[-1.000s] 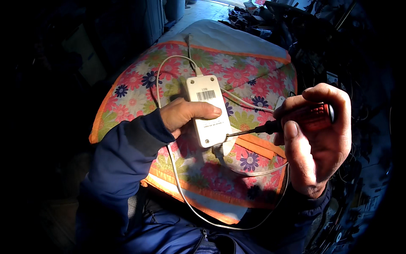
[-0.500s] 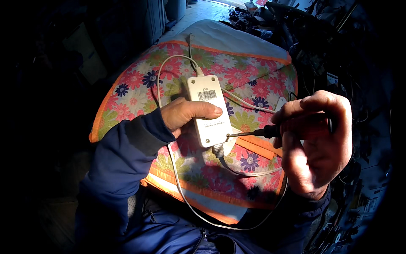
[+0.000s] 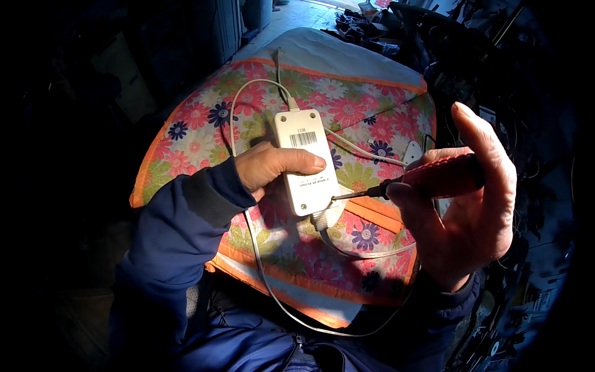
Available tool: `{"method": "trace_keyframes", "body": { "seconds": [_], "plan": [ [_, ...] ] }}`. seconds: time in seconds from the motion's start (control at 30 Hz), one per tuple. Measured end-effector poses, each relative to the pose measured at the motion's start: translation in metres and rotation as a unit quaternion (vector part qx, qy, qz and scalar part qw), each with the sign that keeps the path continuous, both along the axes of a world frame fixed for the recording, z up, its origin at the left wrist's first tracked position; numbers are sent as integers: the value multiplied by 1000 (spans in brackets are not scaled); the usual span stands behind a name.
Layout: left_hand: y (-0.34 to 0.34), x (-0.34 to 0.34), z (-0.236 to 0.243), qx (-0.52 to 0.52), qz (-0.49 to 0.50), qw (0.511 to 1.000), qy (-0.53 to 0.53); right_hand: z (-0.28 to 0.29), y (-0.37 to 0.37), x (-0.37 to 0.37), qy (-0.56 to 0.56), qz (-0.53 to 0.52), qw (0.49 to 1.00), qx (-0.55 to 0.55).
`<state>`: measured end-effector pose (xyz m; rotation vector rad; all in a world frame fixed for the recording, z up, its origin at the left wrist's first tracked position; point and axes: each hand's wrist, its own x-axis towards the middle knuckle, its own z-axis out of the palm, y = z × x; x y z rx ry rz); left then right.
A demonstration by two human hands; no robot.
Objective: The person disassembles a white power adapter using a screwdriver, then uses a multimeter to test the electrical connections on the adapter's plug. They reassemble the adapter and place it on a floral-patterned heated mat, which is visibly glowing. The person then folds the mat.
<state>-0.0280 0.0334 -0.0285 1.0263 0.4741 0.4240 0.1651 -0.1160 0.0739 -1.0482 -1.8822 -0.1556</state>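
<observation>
The white adapter [image 3: 306, 162] is pinned on the floral cushion [image 3: 204, 133] by the left hand [image 3: 271, 167], fingers together; a screwdriver [image 3: 427, 180] is gripped loosely by the right hand [image 3: 462, 211], tip at the adapter's lower corner

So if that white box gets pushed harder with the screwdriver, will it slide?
Probably not much: the left hand pins the box on a soft floral cushion, which likely grips it. It looks like light plastic, so unpinned it could shift. Its cords are floppy and would trail.
</observation>
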Motion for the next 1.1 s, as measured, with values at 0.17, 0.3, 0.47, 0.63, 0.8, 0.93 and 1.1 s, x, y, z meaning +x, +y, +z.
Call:
{"method": "trace_keyframes", "body": {
  "seconds": [0.17,0.3,0.47,0.63,0.8,0.93,1.1],
  "plan": [
    [1,1,-1,6,-18,1000,1,6,-2,2,33,49,998,-25],
    [-1,1,0,12,6,1000,-6,2,-6,3,67,46,997,-21],
    [-1,0,-1,1,5,1000,1,6,-6,5,-66,-16,997,32],
    [-3,0,2,8,-1,1000,8,6,-8,4,28,34,998,-45],
    [-1,2,-1,13,-5,1000,-3,10,-14,-1,-51,-37,998,-27],
    [-3,1,0,21,-5,1000,0,5,-7,4,30,27,999,-36],
    [-1,1,-1,19,-1,1000,8,9,-12,4,-44,-28,998,-23]
  ]
}}
